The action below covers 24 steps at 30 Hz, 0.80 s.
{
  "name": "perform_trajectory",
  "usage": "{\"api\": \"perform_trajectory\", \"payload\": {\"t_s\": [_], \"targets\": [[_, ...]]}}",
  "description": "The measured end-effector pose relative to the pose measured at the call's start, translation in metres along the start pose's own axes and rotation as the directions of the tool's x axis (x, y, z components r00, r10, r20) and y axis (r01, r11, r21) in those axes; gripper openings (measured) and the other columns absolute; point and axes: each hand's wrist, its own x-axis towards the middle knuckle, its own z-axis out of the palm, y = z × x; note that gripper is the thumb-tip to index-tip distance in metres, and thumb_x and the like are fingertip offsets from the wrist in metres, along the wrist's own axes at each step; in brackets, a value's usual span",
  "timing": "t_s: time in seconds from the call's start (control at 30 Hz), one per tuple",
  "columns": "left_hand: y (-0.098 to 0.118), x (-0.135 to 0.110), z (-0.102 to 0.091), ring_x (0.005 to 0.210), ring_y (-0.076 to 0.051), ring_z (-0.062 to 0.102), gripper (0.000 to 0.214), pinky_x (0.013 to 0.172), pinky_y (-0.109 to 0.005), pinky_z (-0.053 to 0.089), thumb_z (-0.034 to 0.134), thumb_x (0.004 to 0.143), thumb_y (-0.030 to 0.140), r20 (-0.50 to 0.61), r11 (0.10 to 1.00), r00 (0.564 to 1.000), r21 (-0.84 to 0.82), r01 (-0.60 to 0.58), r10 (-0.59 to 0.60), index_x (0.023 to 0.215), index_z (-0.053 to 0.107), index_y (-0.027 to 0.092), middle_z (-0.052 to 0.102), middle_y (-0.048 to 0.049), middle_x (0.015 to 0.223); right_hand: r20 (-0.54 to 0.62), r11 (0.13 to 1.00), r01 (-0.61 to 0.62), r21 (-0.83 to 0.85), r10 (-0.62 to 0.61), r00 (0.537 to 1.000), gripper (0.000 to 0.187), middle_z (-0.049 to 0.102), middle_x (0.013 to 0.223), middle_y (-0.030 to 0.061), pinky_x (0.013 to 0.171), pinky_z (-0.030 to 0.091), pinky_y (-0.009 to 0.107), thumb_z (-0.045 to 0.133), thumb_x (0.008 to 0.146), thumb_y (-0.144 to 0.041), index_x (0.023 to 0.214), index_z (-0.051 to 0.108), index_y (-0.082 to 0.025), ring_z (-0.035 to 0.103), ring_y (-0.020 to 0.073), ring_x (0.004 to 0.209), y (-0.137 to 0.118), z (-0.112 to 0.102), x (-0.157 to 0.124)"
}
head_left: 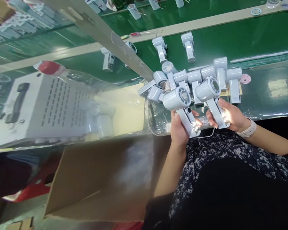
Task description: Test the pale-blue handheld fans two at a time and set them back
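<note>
My left hand (179, 129) is closed round the handle of a pale blue handheld fan (177, 98), its round head tilted up and its vented end turned right. A second handheld fan (208, 89) of the same kind is in my right hand (232, 116), thumb along the handle's side. Both fans are held side by side above the front edge of the bench, with light glinting off the lower ends of their handles. Just beyond them lies a cluster of similar fans (194, 76), partly hidden behind the two I hold.
A green conveyor belt (211, 41) runs behind, carrying more fans. A slanting metal post (110, 40) crosses the view. At left stand a white vented metal box (43, 105) and a clear plastic bottle (69, 75). Below the bench is an open cardboard box (103, 179).
</note>
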Motion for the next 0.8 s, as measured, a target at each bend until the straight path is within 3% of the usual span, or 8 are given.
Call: {"api": "perform_trajectory", "payload": {"t_s": [0.1, 0.17, 0.37, 0.53, 0.63, 0.8], "targets": [[0.002, -0.003, 0.001, 0.054, -0.021, 0.073, 0.056, 0.044, -0.029, 0.054, 0.078, 0.082, 0.068, 0.077, 0.999, 0.997, -0.028, 0.015, -0.013, 0.11, 0.052, 0.026, 0.079, -0.0023, 0.087, -0.072, 0.998, -0.056, 0.014, 0.057, 0.996, 0.05, 0.08, 0.097, 0.009, 0.081, 0.067, 0.035, 0.073, 0.096, -0.066, 0.111, 0.069, -0.018, 0.076, 0.0202, 0.083, 0.001, -0.005, 0.001], [0.004, -0.006, 0.001, 0.06, -0.023, 0.076, 0.054, 0.048, -0.031, 0.058, 0.078, 0.084, 0.065, 0.111, 0.999, 0.993, -0.018, 0.03, -0.028, 0.112, 0.051, 0.028, 0.08, -0.0033, 0.093, -0.105, 0.997, -0.07, 0.011, 0.071, 0.992, 0.046, 0.081, 0.103, 0.0085, 0.087, 0.066, 0.037, 0.078, 0.094, -0.062, 0.109, 0.073, -0.019, 0.077, 0.0218, 0.09, 0.0, -0.006, -0.001], [0.019, -0.025, 0.007, 0.069, -0.026, 0.079, 0.05, 0.054, -0.035, 0.062, 0.076, 0.09, 0.063, 0.145, 1.0, 0.989, 0.018, -0.016, 0.014, 0.121, 0.053, 0.03, 0.081, -0.0062, 0.104, -0.031, 0.998, 0.008, -0.065, -0.01, 0.999, 0.042, 0.081, 0.103, 0.0082, 0.087, 0.065, 0.042, 0.083, 0.092, -0.06, 0.105, 0.077, -0.02, 0.075, 0.0229, 0.088, -0.013, 0.006, -0.016], [0.038, -0.048, 0.016, 0.081, -0.029, 0.081, 0.046, 0.063, -0.038, 0.066, 0.075, 0.093, 0.056, 0.143, 0.999, 0.989, 0.005, -0.044, 0.043, 0.127, 0.056, 0.03, 0.08, -0.0077, 0.11, -0.017, 0.975, 0.118, -0.187, -0.124, 0.992, 0.045, 0.081, 0.112, 0.0087, 0.092, 0.066, 0.045, 0.085, 0.09, -0.06, 0.113, 0.079, -0.022, 0.077, 0.0283, 0.107, -0.029, 0.019, -0.028], [0.047, -0.059, 0.024, 0.096, -0.032, 0.081, 0.044, 0.075, -0.041, 0.068, 0.075, 0.094, 0.05, 0.15, 0.998, 0.988, -0.037, -0.041, 0.046, 0.13, 0.056, 0.033, 0.079, -0.0061, 0.115, 0.04, 0.948, 0.215, -0.236, -0.211, 0.977, 0.042, 0.081, 0.101, 0.0071, 0.093, 0.066, 0.044, 0.084, 0.091, -0.061, 0.108, 0.081, -0.022, 0.078, 0.0281, 0.104, -0.035, 0.023, -0.033], [0.053, -0.06, 0.034, 0.091, -0.029, 0.082, 0.04, 0.081, -0.043, 0.069, 0.075, 0.096, 0.048, 0.151, 0.997, 0.988, -0.08, -0.011, 0.023, 0.128, 0.056, 0.032, 0.08, -0.0055, 0.113, -0.029, 0.977, 0.125, -0.171, -0.132, 0.991, 0.039, 0.08, 0.092, 0.0043, 0.076, 0.067, 0.037, 0.087, 0.088, -0.058, 0.104, 0.082, -0.023, 0.077, 0.0227, 0.082, -0.04, 0.029, -0.035]]}}
